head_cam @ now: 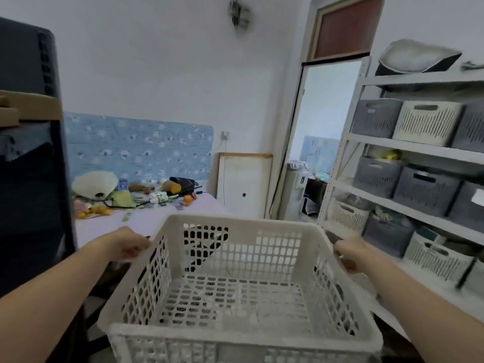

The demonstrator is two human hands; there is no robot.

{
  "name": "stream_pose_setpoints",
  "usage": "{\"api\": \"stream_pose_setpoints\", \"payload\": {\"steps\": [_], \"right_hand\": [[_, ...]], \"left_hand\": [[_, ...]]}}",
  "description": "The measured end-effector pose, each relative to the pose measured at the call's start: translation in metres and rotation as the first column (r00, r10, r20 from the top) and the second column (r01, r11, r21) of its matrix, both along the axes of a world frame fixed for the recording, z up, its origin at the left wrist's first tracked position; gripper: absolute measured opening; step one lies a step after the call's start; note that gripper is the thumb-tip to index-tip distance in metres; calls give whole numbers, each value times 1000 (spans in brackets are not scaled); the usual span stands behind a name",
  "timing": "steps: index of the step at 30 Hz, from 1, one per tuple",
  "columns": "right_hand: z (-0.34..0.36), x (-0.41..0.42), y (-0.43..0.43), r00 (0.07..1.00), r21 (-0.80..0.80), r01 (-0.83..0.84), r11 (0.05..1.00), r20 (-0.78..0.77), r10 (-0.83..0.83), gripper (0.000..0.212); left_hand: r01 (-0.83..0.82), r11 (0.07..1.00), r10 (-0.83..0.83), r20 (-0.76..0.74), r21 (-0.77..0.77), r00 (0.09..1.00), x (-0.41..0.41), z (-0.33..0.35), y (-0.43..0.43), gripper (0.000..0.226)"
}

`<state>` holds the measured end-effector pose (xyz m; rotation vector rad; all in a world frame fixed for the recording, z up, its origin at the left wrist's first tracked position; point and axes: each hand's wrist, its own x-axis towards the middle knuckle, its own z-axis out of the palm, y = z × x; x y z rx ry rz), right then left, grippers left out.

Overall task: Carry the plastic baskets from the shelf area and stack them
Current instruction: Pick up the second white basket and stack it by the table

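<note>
A: What shows in the head view?

B: A white plastic basket (235,281) with a lattice of holes, empty, held in the near middle of the scene. Its rim is level enough, and the near wall runs off the bottom edge.

A: And the hands?

B: The left hand (129,244) is clasped on the left rim, fingers curled over the edge. The right hand (351,254) grips the right rim the same way, fingers wrapped around it. Both forearms reach in from the near corners.

A: Is the basket resting on anything?

B: I cannot tell for certain; nothing shows under it, and only the two hands touch it.

A: What lies around it?

B: To the right stands a pale metal shelf unit (408,148) with grey bins (425,191) and white bins (428,123) lined up on several levels. On its top sits a cushioned bed-like thing (416,58). Far left of the basket is a table (149,218) with a pale purple top, cluttered at its far end with toys and packets (125,193), too blurred to name singly. A dark tall object (28,153) fills the left edge. An open doorway (324,137) lies far, between table and shelves.
</note>
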<state>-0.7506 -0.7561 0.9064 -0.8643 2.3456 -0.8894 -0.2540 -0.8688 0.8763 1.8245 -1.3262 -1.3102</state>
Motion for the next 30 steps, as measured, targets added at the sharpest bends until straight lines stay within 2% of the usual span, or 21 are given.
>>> {"api": "stream_pose_setpoints", "payload": {"steps": [3, 6, 10, 15, 22, 25, 27, 28, 30], "right_hand": [[-15, 0, -55, 1000, 40, -10, 999, -17, 11, 1], [-28, 4, -115, 999, 44, -41, 998, -7, 41, 5], [-56, 3, -211, 992, 78, -129, 989, 12, 129, 4], [-115, -16, -339, 962, 192, -271, 943, 86, 259, 11], [-225, -28, -477, 901, 299, -434, 850, 126, 416, 24], [-271, -22, -522, 893, 319, -448, 835, 114, 436, 25], [-306, -18, -556, 888, 336, -458, 823, 121, 444, 19], [-323, -16, -572, 889, 340, -456, 822, 134, 437, 16], [-354, -11, -600, 896, 357, -444, 822, 148, 420, 12]], "left_hand": [[-4, 998, 2, 26, 60, 1000, 0, -19, -46, 10], [-34, 996, 33, 18, 85, 999, 1, -44, -85, 17], [-150, 980, 147, 30, 132, 989, 1, -89, -142, 16], [-317, 926, 305, 86, 205, 948, -13, -154, -217, 8], [-442, 834, 458, 31, 330, 888, -30, -256, -302, 11], [-504, 815, 491, 121, 284, 863, -39, -294, -331, 2], [-515, 812, 480, 187, 275, 857, -40, -328, -354, 21], [-527, 804, 490, 195, 277, 850, -40, -342, -365, 23], [-539, 794, 488, 233, 282, 841, -41, -368, -386, 14]]}}
